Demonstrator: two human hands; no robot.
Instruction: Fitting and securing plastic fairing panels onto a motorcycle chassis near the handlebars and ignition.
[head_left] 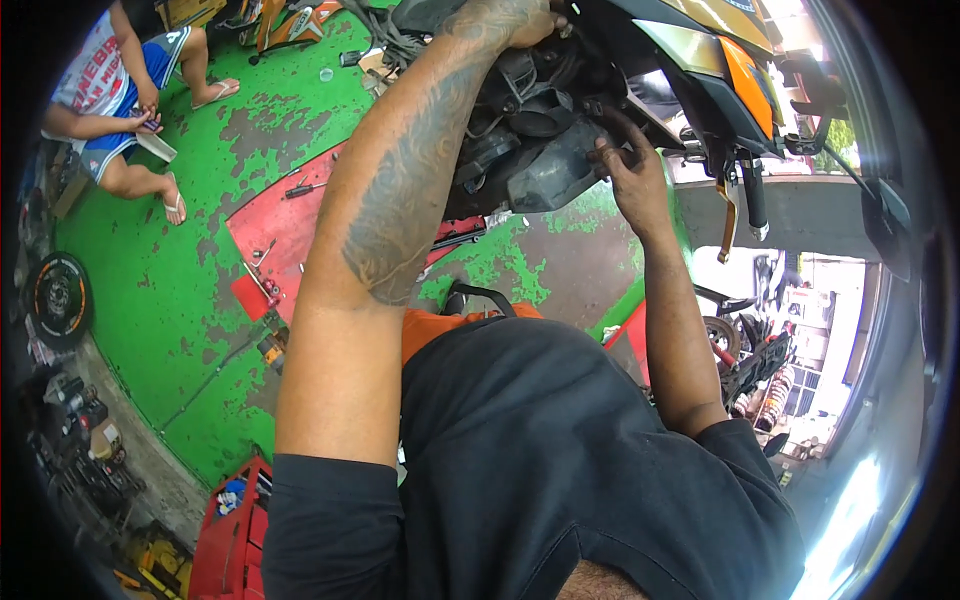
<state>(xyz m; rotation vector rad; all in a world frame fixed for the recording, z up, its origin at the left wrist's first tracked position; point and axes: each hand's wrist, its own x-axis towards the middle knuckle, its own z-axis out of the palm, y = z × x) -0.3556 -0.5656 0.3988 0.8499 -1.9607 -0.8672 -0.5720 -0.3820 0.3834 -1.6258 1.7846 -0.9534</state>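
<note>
At top centre we have our left hand [515, 24] against the motorcycle [705, 60], fingers curled, can't tell on what; upper centre-right, our right hand [640, 178] has thumb and forefinger apart beside the dark grey plastic part [555, 172], grip unclear; seated person [100, 72] upper left

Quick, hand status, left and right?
Left hand: fingers curled, grip cannot be told.
Right hand: partly open, fingers spread at the dark plastic part.
</note>
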